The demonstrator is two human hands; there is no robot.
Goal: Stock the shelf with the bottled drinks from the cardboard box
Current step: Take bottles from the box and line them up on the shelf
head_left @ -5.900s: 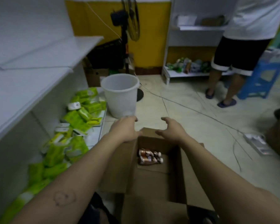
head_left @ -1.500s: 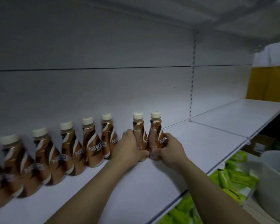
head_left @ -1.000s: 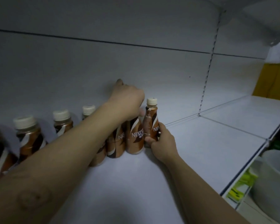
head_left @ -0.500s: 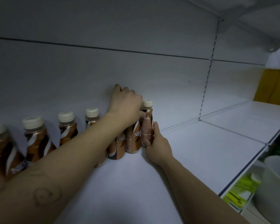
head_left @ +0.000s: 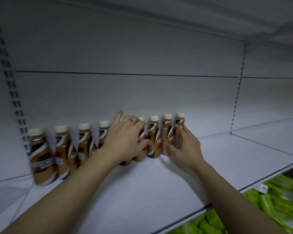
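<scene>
Head view. A white metal shelf (head_left: 159,191) carries one row of brown bottled drinks (head_left: 153,137) with cream caps, standing upright against the white back panel (head_left: 142,95). The row runs from the slotted upright (head_left: 15,102) at left toward a second slotted upright (head_left: 237,98) at right — the shelf surface to the right of the row is bare. Below the shelf's front edge, at lower right, lie bright green packets (head_left: 269,205), blurred. The underside of another shelf (head_left: 176,17) closes the top of the view.

Obstruction: my left hand (head_left: 125,141) covers the two or three bottles in the middle of the row, so only a cap tip shows there; my right hand (head_left: 184,147) hides the lower body of the last bottle on the right (head_left: 179,125).

Writing: each bottle has a white swirl on brown and white lettering. It is smeared by motion — only a fragment like "NE" shows on the bottles near my right hand, and I cannot read a full brand.

Hands: my left forearm reaches in from lower left, palm down, fingers spread and loosely curled over the middle bottles, index finger raised toward the back panel; whether it grips any bottle I cannot tell. My right forearm comes from lower right, the hand open and upright, fingers laid flat against the end bottles, pressing rather than closing round them.
</scene>
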